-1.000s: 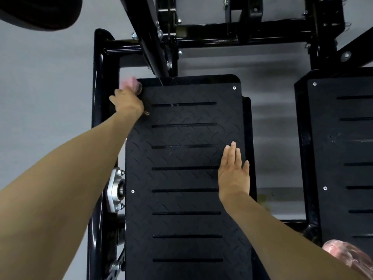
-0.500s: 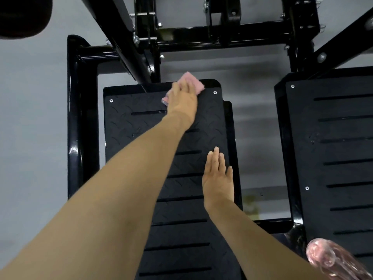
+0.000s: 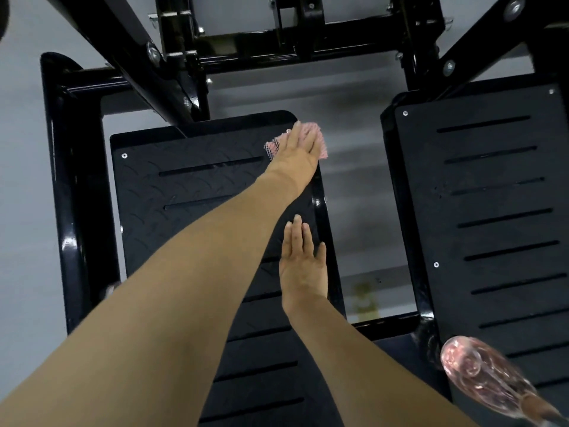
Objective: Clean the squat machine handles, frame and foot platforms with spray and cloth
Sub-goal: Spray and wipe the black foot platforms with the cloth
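Pressing pink cloth (image 3: 321, 147) under flat, straight-fingered left hand (image 3: 298, 154) at left foot platform (image 3: 191, 186) far right corner, resting right hand (image 3: 303, 269) flat nearby, holding nothing.

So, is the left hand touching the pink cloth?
Touching. The head view shows the left hand lying flat on the pink cloth, whose edges stick out from under it.
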Available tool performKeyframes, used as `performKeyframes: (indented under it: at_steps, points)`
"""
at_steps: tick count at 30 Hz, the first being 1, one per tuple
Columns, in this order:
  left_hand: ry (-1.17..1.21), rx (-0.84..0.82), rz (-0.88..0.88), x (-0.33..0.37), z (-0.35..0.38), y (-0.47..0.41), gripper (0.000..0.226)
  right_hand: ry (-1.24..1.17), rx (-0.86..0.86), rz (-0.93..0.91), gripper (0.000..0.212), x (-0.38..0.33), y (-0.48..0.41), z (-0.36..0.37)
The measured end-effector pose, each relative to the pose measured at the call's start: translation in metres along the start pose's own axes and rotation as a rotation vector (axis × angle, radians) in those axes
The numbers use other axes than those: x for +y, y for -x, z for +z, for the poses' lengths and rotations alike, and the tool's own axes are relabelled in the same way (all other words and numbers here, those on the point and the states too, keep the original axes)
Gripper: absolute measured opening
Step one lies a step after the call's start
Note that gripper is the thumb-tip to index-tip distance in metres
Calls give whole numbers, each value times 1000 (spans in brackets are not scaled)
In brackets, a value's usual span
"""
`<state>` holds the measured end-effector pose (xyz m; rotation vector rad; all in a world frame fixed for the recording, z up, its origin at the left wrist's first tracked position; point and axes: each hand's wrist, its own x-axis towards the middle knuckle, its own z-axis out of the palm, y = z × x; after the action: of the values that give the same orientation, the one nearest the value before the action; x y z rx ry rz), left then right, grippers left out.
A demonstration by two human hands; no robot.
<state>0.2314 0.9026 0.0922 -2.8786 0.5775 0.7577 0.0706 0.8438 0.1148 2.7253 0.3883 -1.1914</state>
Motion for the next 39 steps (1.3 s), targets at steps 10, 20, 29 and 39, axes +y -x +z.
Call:
performKeyframes:
  at_steps: [10, 20, 29, 39]
  points:
    - [-103, 47, 210, 35, 40, 79, 82, -171, 304, -7, 95, 44, 45, 47]
    - [-299, 91, 565, 52, 59, 127, 98, -387, 107, 236, 41, 98, 81, 94]
    - [48, -26, 57, 65, 36, 97, 79, -507, -25, 232, 55, 79, 86, 84]
    - [-216, -73, 641, 120, 76, 195, 65, -324, -162, 249, 33, 79, 105, 90]
